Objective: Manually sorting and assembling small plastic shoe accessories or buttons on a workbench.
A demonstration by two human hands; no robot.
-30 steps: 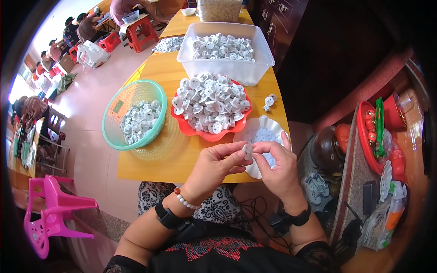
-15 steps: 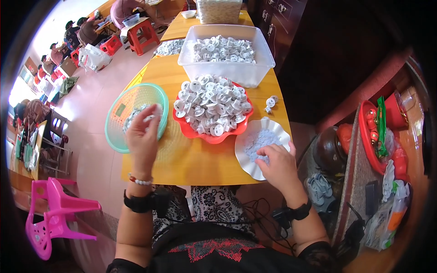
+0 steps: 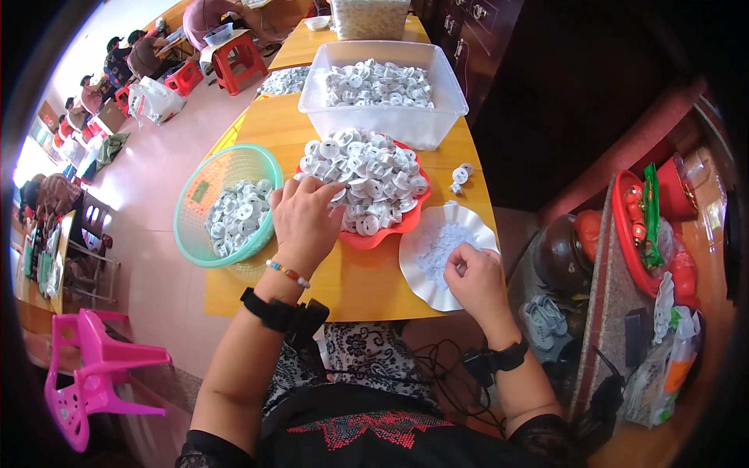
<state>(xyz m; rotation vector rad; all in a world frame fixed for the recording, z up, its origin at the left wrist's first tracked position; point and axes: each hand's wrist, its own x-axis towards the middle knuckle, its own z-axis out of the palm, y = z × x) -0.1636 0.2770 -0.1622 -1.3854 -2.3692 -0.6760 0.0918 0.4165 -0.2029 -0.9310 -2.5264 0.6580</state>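
Note:
My left hand (image 3: 306, 218) reaches into the near left side of a heap of white round plastic parts (image 3: 363, 175), its fingers bent but apart at the parts. The heap fills a red scalloped bowl (image 3: 373, 242). To the left, a green mesh basket (image 3: 187, 226) holds more such white parts (image 3: 238, 218). Over a white wavy-edged dish (image 3: 429, 290), my right hand (image 3: 477, 281) is closed in a pinch; whatever it grips is too small to make out. Small pale flat pieces (image 3: 438, 246) lie in the dish.
Behind the bowl stands a clear plastic bin (image 3: 382, 121) of white parts. A few loose parts (image 3: 460, 178) lie on the wooden table (image 3: 328, 288) at right. A pink chair (image 3: 101, 359) is at lower left; a red tray (image 3: 628, 234) sits right. People work at the far left.
My left hand has moved right from above the green basket to the heap in the red bowl. My right hand has drawn slightly back over the dish, its fingers now pinched.

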